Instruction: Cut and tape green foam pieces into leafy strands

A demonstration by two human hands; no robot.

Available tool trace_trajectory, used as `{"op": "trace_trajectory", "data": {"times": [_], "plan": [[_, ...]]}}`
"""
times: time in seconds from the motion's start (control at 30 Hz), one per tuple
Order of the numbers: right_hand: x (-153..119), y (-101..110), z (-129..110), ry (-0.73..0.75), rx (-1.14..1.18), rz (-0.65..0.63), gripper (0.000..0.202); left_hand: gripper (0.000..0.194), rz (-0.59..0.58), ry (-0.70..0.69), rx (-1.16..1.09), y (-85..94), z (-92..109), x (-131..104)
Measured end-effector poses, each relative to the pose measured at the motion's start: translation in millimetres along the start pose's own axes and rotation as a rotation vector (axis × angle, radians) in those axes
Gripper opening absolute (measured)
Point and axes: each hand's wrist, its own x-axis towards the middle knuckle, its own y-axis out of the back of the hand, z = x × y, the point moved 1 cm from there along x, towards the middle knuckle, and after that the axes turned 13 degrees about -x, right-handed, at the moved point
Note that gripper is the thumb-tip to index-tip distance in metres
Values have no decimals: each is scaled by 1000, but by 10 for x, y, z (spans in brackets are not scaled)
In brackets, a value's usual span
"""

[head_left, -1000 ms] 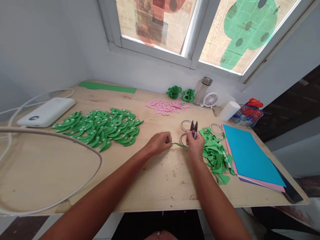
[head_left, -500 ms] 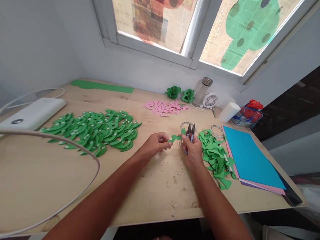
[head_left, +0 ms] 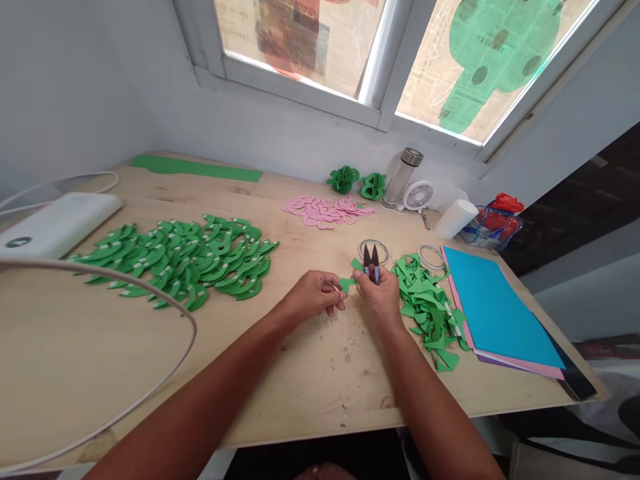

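Between my two hands is a small cut piece of green paper (head_left: 347,285). My left hand (head_left: 316,294) pinches its near end between thumb and fingers. The thumb of my right hand (head_left: 381,297) presses on the other end, while the same hand holds a pair of thread snips (head_left: 371,256), dark blades pointing away from me. Its fingers hide most of the handles. Just right of that hand lies a heap of green paper scraps (head_left: 425,300). Farther left spreads a pile of curved green paper pieces (head_left: 190,257) with small white patches.
Pink paper cutouts (head_left: 325,211) lie at the back, near two green paper balls (head_left: 343,179). A bottle (head_left: 401,177), a small fan (head_left: 418,195) and tape rolls (head_left: 431,257) stand or lie rightward. Blue sheets (head_left: 500,307) are at right; a cable (head_left: 193,327) arcs at left.
The left hand has moved slightly toward me, and the green paper has turned and shifted nearer. The snips' blades have swung a little left and now point more straight ahead.
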Motion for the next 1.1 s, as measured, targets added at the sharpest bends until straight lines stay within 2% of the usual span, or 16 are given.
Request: {"op": "trace_trajectory", "data": {"times": [0.13,0.3,0.47,0.57,0.63,0.73,0.83,0.97,1.1], "plan": [[-13,20,-38,87,-190,3,23,18,23,-19,71,39,-34,18],[-43,28,-80,105,-247,3,23,19,13,-28,77,52,-59,42],[-9,16,-13,76,-175,4,24,19,36,-10,53,14,-66,51],[16,11,31,12,-74,-27,26,23,-10,36,-4,-13,-45,32],[16,13,27,-9,-36,-50,27,25,-3,19,-39,-22,-6,11],[-7,12,-15,11,-42,-107,25,31,83,-89,-101,-19,69,-15],[-32,-3,-47,46,-69,-183,24,27,135,-157,-150,-16,98,-16],[-40,-11,-46,18,-52,-164,27,21,254,-163,-289,3,68,1],[-44,-1,-65,-25,-42,-169,32,25,341,-142,-477,37,60,-8]]}}
